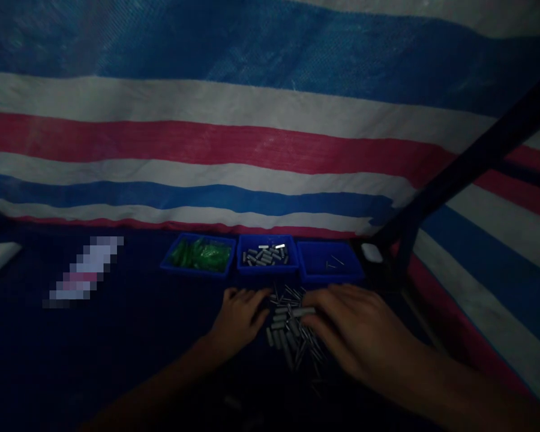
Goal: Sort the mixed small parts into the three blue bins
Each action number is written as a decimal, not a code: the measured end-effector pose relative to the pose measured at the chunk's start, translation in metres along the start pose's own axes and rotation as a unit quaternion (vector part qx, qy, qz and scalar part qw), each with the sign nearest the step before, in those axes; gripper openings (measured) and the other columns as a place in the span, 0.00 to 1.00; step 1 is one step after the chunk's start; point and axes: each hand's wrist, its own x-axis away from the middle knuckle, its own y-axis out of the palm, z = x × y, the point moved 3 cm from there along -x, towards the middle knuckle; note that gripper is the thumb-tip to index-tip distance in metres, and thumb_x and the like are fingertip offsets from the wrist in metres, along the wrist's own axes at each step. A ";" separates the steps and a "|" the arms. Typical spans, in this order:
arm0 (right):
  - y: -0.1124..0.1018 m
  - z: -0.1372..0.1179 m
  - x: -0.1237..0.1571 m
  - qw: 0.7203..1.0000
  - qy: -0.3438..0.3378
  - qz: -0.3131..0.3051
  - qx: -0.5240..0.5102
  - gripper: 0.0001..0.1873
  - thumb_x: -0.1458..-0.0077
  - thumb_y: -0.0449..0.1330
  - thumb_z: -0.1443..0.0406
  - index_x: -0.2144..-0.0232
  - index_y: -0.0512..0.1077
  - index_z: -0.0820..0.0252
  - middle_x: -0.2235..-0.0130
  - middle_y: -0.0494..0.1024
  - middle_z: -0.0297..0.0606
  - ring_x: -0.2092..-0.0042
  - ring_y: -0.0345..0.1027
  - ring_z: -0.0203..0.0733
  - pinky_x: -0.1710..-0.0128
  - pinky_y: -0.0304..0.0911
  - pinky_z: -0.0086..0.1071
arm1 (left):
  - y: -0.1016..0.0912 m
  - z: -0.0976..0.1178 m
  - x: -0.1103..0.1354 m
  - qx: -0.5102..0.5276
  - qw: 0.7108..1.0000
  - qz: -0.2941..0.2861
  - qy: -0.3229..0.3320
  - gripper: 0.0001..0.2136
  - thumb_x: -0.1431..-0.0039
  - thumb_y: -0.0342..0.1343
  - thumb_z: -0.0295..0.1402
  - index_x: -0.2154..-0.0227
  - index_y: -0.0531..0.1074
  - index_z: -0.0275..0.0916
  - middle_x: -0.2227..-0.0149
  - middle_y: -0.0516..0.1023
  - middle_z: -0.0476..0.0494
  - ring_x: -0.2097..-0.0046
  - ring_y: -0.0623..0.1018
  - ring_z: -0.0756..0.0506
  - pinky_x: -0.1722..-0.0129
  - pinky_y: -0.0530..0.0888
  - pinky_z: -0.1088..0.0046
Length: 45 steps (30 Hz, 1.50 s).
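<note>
A loose pile of small silvery metal cylinders and thin pins (pixel 290 327) lies on the dark blue tabletop (pixel 130 336). My left hand (pixel 239 315) rests palm down at the pile's left edge, fingers stretched toward it. My right hand (pixel 351 324) lies over the pile's right side, its fingertips touching one short cylinder (pixel 303 312); whether they pinch it is unclear in the dim light. Behind the pile stand three blue trays: the left tray (pixel 197 269) holds green pieces, the middle tray (pixel 265 267) holds metal cylinders, the right tray (pixel 328 273) holds a few thin pins.
A striped red, white and blue tarpaulin (pixel 252 144) hangs close behind the trays. A dark slanted pole (pixel 468 165) rises at the right from a base with a white patch (pixel 371 253). A blurred pale object (pixel 85 270) lies at the left.
</note>
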 end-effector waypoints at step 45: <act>0.121 0.002 0.007 0.991 0.062 0.073 -0.091 0.11 0.44 0.53 0.64 0.60 0.70 0.60 0.65 0.75 0.38 0.64 0.67 0.37 0.63 0.59 0.29 | -0.014 -0.025 0.006 -0.134 0.976 0.125 -0.114 0.10 0.41 0.43 0.32 0.60 0.66 0.37 0.60 0.73 0.39 0.59 0.75 0.42 0.62 0.70 0.67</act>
